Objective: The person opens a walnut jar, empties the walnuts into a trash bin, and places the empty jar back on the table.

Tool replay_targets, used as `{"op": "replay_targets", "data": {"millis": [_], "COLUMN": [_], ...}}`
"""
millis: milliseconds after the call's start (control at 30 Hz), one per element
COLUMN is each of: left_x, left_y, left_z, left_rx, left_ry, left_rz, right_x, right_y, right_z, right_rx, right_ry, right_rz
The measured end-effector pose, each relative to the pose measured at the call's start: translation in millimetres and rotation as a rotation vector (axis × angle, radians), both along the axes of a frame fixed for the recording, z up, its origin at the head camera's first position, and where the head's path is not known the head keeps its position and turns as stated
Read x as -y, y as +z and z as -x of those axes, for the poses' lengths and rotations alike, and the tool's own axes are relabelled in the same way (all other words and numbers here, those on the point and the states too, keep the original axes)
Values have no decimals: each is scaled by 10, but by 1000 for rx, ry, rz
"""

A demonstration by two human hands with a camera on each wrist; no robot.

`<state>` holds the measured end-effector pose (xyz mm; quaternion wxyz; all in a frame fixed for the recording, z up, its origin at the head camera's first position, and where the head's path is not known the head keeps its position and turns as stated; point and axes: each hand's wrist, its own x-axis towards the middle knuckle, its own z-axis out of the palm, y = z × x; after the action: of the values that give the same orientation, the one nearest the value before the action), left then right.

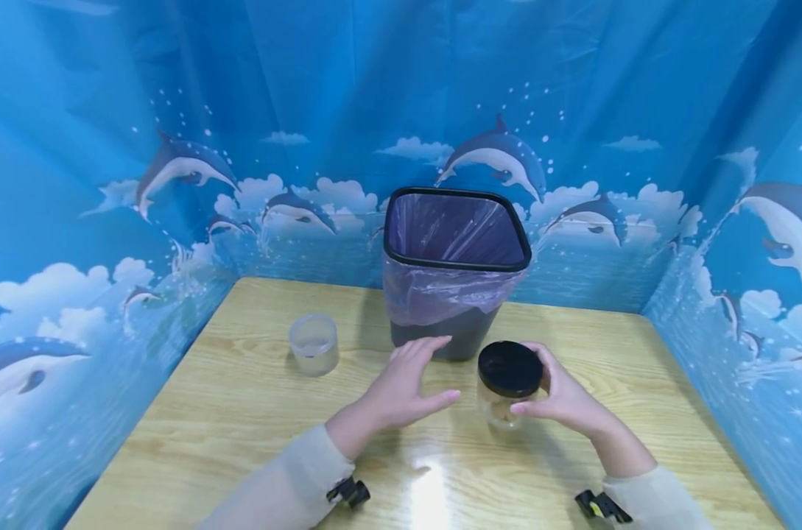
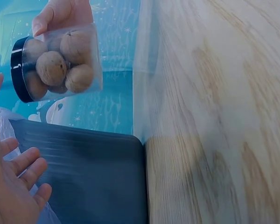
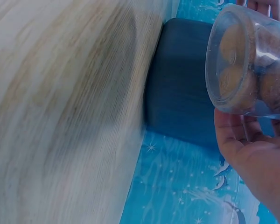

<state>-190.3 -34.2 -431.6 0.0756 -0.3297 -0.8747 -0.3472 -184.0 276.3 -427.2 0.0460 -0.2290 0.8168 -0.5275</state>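
A clear plastic jar [image 1: 500,404] with a black screw lid [image 1: 509,368] holds several walnuts [image 2: 51,68]. My right hand [image 1: 566,401] grips it from the right side, thumb in front and fingers behind. In the right wrist view the bottom of the jar [image 3: 231,60] hangs off the tabletop, with the right hand [image 3: 256,154] around it. My left hand [image 1: 403,386] is held to the left of the jar, apart from it, its fingers straight and thumb spread. Open fingers of the left hand [image 2: 18,177] also show in the left wrist view, holding nothing.
Behind the hands stands a dark bin [image 1: 440,331] lined with a translucent purple bag [image 1: 440,287]. An open, frosted cup-like container [image 1: 314,346] sits on the wooden table [image 1: 241,412] to the left. A blue dolphin-print curtain [image 1: 347,96] surrounds the table's back and sides.
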Motion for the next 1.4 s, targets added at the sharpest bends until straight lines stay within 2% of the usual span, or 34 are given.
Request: {"op": "replay_targets", "data": {"millis": [533,900,1233,1400], "left_x": [-147,-196,-204,-206], "left_y": [72,62,47,33], "left_z": [-12,-20,-39,-41], "left_rx": [-4,-44,-6,-22], "left_ry": [-13,-17,-24,-28], "left_rz": [-9,34,73,80], "right_x": [135,199,263,287], "right_y": [47,29,46,56], "right_z": [-2,27,32,30], "right_rx": [-75,-110,-140,-136], "right_ry": [52,75,84,99], "right_rz": [-69,-119,-196,-199]}}
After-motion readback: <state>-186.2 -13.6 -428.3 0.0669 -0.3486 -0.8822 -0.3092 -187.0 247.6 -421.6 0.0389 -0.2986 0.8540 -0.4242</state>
